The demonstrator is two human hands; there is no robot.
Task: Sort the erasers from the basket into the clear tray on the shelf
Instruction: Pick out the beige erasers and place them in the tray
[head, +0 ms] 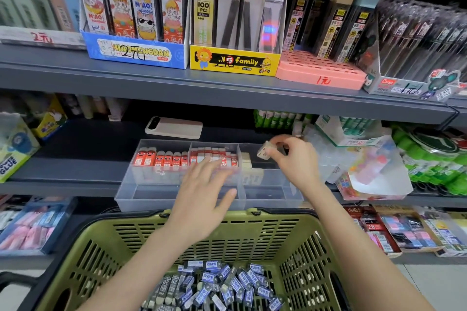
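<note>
Eraser (263,153), blocky, in right hand (298,162)

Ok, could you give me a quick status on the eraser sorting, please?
Left grip open over the tray, middle section. Right grip pinching one eraser above the right section. Basket holds many more erasers; nothing blocking.
</note>
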